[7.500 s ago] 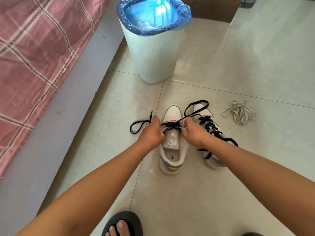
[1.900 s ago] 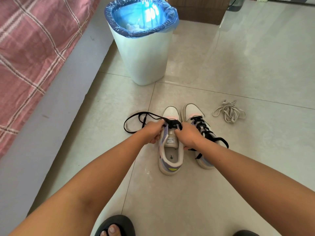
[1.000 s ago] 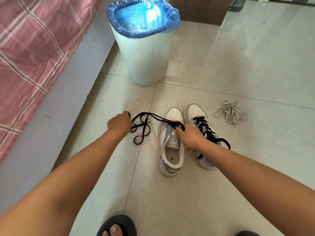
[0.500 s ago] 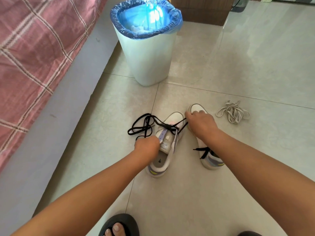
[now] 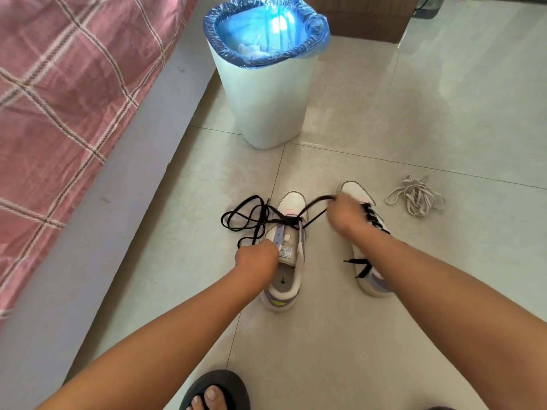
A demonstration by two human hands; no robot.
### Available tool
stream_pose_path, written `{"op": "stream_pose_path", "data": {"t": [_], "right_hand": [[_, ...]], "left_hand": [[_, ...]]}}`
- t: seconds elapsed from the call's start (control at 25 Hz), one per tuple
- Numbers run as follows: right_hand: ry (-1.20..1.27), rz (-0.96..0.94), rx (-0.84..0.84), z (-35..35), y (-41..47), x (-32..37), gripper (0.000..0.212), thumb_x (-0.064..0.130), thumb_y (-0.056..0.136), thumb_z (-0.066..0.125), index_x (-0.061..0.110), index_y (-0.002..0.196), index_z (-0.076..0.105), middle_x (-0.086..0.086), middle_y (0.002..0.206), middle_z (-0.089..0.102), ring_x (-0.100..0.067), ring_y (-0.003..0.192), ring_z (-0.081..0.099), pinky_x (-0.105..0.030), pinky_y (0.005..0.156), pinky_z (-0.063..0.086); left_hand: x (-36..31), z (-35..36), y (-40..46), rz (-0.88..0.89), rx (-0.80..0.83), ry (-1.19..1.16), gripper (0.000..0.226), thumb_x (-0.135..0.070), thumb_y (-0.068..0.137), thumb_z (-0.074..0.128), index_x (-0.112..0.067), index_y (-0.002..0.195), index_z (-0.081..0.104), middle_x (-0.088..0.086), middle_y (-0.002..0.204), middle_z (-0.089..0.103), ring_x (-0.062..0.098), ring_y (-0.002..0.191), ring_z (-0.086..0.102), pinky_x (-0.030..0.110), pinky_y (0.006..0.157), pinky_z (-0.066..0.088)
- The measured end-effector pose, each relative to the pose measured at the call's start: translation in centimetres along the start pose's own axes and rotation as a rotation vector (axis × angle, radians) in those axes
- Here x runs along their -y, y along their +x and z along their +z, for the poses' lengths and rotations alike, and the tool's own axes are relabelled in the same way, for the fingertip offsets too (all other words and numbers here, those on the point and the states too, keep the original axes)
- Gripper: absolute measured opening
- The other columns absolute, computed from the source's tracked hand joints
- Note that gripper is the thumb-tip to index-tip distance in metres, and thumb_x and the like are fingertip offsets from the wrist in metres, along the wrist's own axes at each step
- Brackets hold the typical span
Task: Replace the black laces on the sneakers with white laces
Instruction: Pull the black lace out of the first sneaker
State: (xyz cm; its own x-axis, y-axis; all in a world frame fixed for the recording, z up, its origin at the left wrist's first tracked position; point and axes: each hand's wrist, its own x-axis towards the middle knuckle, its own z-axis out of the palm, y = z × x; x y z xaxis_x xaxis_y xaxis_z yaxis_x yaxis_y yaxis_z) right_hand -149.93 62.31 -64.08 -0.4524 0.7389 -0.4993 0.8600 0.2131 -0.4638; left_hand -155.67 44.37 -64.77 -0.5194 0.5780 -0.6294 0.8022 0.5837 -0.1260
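At frame centre, the left hand (image 5: pixel 257 257) is gripping the left sneaker (image 5: pixel 285 255) while the right hand (image 5: pixel 343 213) is pinching its black lace (image 5: pixel 251 220), pulling rightward; the loose loops may be snagging in the eyelets.

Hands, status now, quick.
Left hand: grips the left sneaker by its collar.
Right hand: blurred, pulling the black lace.

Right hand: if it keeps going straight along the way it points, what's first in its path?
The right hand, gripping the black lace, points toward the toe of the right-side white sneaker; it would probably meet that first, then bare tile floor. Depth is unclear.
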Motion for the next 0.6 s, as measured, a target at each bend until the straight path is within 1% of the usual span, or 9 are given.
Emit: {"op": "stream_pose_path", "data": {"t": [0.08, 0.12, 0.2, 0.28, 0.36, 0.4, 0.48, 0.56, 0.6], "right_hand": [[0.045, 0.033, -0.249, -2.4, 1.3, -0.3, 0.018, 0.009, 0.093, 0.039, 0.001, 0.104, 0.051, -0.020, 0.103, 0.059, -0.033, 0.093, 0.057, -0.030, 0.066, 0.036], [0.115, 0.042, -0.266, -2.6, 1.4, -0.3, 0.019, 0.013, 0.094, 0.040, 0.001, 0.107, 0.048, -0.019, 0.102, 0.058, -0.033, 0.094, 0.058, -0.030, 0.065, 0.036], [0.264, 0.136, -0.033, -1.0, 0.3, 0.6, 0.032, 0.028, 0.097, 0.044, 0.001, 0.115, 0.044, -0.017, 0.095, 0.059, -0.032, 0.081, 0.059, -0.032, 0.060, 0.042], [0.357, 0.297, 0.336, 1.4, -1.9, 1.0, 0.032, 0.038, 0.097, 0.046, 0.007, 0.094, 0.048, -0.010, 0.067, 0.046, -0.019, 0.052, 0.042, -0.024, 0.046, 0.035], [0.397, 0.364, 0.513, 2.6, -2.8, 0.7, 0.037, 0.038, 0.099, 0.041, 0.011, 0.074, 0.043, -0.006, 0.059, 0.038, -0.014, 0.046, 0.030, -0.019, 0.044, 0.029], [0.417, 0.351, 0.497, 2.1, -2.5, 0.9, 0.035, 0.032, 0.101, 0.040, 0.011, 0.073, 0.045, -0.006, 0.058, 0.040, -0.013, 0.046, 0.030, -0.019, 0.044, 0.029], [0.393, 0.291, 0.314, 0.1, -1.1, 0.9, 0.021, 0.019, 0.101, 0.040, 0.007, 0.089, 0.053, -0.009, 0.067, 0.051, -0.017, 0.049, 0.041, -0.020, 0.045, 0.029], [0.586, 0.286, 0.105, -2.9, 1.0, 1.6, 0.018, 0.009, 0.099, 0.039, 0.012, 0.107, 0.054, -0.009, 0.088, 0.058, -0.020, 0.059, 0.051, -0.015, 0.039, 0.029], [0.771, 0.282, 0.030, -3.6, 2.1, 1.7, 0.023, 0.004, 0.098, 0.035, 0.015, 0.111, 0.050, -0.007, 0.092, 0.056, -0.017, 0.057, 0.046, -0.011, 0.036, 0.028]], "left_hand": [[-0.1, -0.1, -0.3, 0.020, 0.006, 0.001, 0.029, -0.002, 0.089, 0.051, -0.006, 0.117, 0.046, 0.004, 0.108, 0.061, 0.024, 0.095, 0.063, 0.027, 0.057, 0.035], [-0.3, -0.2, -0.4, 0.038, 0.005, 0.013, 0.029, -0.002, 0.088, 0.051, -0.006, 0.117, 0.047, 0.004, 0.108, 0.062, 0.024, 0.094, 0.063, 0.026, 0.053, 0.033], [-0.9, -0.5, -0.5, 0.068, 0.009, 0.044, 0.031, -0.001, 0.088, 0.053, -0.006, 0.118, 0.046, 0.004, 0.109, 0.060, 0.023, 0.096, 0.063, 0.025, 0.053, 0.033], [-1.2, -0.5, -0.6, 0.073, 0.020, 0.046, 0.033, -0.001, 0.087, 0.053, -0.005, 0.119, 0.046, 0.003, 0.105, 0.058, 0.023, 0.097, 0.063, 0.025, 0.051, 0.031], [-1.1, -0.6, -0.7, 0.055, 0.028, 0.032, 0.034, -0.001, 0.087, 0.054, -0.005, 0.120, 0.045, 0.003, 0.104, 0.058, 0.022, 0.096, 0.063, 0.025, 0.048, 0.029], [-1.0, -0.6, -0.7, 0.046, 0.027, 0.028, 0.035, -0.001, 0.087, 0.055, -0.005, 0.120, 0.044, 0.003, 0.106, 0.059, 0.022, 0.096, 0.063, 0.025, 0.048, 0.029], [-0.9, -0.3, -0.8, 0.033, 0.028, 0.022, 0.038, -0.001, 0.087, 0.055, -0.004, 0.122, 0.043, 0.003, 0.102, 0.060, 0.022, 0.095, 0.064, 0.024, 0.049, 0.030], [-0.7, 0.0, -1.0, 0.021, 0.033, 0.003, 0.038, 0.000, 0.086, 0.053, -0.005, 0.123, 0.042, 0.001, 0.088, 0.057, 0.022, 0.094, 0.064, 0.024, 0.052, 0.033], [-0.6, 0.1, -1.1, 0.017, 0.034, -0.007, 0.037, 0.000, 0.086, 0.053, -0.004, 0.121, 0.043, 0.001, 0.085, 0.056, 0.023, 0.094, 0.064, 0.025, 0.051, 0.033]]}}
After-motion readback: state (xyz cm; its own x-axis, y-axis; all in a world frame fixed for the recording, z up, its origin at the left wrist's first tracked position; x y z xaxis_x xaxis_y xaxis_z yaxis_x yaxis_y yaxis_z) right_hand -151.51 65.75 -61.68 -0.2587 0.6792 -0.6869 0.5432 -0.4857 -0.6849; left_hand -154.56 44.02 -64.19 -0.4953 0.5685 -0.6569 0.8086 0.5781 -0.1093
